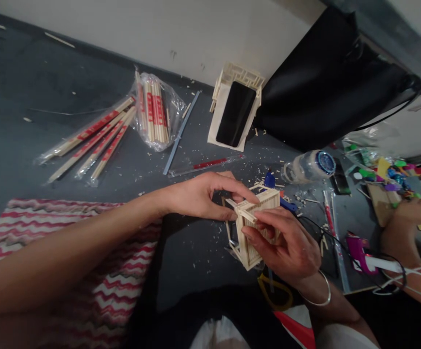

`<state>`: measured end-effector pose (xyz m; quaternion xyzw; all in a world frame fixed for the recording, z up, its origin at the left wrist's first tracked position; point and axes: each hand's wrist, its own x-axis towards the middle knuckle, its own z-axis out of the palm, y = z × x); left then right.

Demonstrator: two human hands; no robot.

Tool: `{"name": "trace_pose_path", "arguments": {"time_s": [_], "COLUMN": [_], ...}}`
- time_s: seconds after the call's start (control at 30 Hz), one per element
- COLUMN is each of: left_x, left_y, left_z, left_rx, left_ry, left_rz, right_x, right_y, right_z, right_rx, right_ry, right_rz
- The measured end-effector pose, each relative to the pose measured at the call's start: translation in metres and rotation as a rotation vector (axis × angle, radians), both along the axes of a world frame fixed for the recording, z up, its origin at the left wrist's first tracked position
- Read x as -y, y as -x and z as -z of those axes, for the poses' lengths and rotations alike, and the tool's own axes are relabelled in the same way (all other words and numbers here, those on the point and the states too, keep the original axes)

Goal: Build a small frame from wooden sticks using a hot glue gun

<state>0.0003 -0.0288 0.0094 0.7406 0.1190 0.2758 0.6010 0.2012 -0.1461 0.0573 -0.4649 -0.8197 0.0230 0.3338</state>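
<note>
A small box-like model built of pale wooden sticks (256, 228) is held above the dark grey floor (32, 106). My right hand (290, 247), with a silver bangle on its wrist, grips the model from the right, fingers wrapped around its slatted side. My left hand (203, 196) reaches in from the left and pinches a short wooden piece (237, 207) against the model's upper left corner. Wood chips lie scattered under the model.
Packs of wrapped chopsticks (90, 138) and a bag of them (155, 111) lie at left. A phone in a stick-built stand (235, 114), a black bag (327, 82), a plastic bottle (307, 167) and a purple glue gun (359, 252) sit beyond. Another person's hand (414, 213) works at right.
</note>
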Motion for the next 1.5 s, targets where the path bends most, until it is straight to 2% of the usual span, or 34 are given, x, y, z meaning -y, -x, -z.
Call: {"name": "trace_pose_path", "arguments": {"time_s": [0.3,0.53,0.77,1.5], "left_x": [0.001,0.0,0.001,0.0], "left_y": [-0.001,-0.002,-0.002,-0.004], "left_z": [0.0,0.001,0.0,0.003], "left_rx": [0.023,0.048,0.023,0.044], "left_ry": [0.014,0.011,0.02,0.059], "left_rz": [-0.004,-0.009,-0.026,-0.022], "right_x": [-0.003,-0.007,-0.01,-0.011], "right_y": [0.005,0.002,0.001,0.003], "right_z": [0.008,0.007,0.009,0.008], "right_rx": [-0.038,-0.04,-0.029,0.027], "right_ry": [0.029,0.053,-0.011,-0.036], "right_rz": [0.021,0.009,-0.022,-0.019]}}
